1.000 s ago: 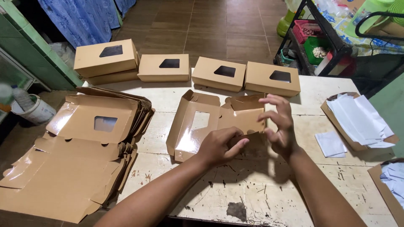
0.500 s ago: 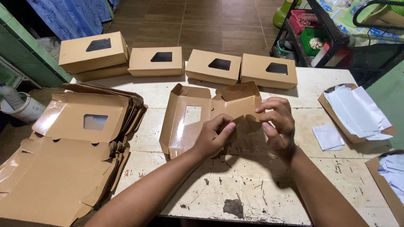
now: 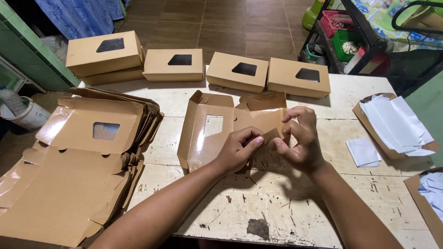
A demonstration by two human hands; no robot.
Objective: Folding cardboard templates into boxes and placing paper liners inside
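A small corner flap of the unfolded box blank (image 3: pixel 217 133) is pinched between the thumb and fingers of the left hand (image 3: pixel 237 150), closed on the cardboard at its near right edge. The same flap is gripped from the other side by the right hand (image 3: pixel 300 138), fingers curled and thumb pressed against the tab. The blank lies on the white, paint-chipped bench (image 3: pixel 258 203), glossy inner face up, its window panel lying flat to the left of both hands.

Compared with a second ago, the left hand has been moved off the lower panel and brought up to meet the right hand at the flap, and the end wall is now raised instead of lying spread. From this it is judged that the side flap is being folded up and its tab locked, an early step in forming this box.

To the left, a stack of flat window blanks (image 3: pixel 87 161) is piled on the bench edge. Along the far edge, four finished window boxes (image 3: pixel 175 64) are lined up. At the right, a shallow cardboard tray of white paper sheets (image 3: pixel 392 122) is placed, with one loose sheet (image 3: pixel 363 151) beside it.
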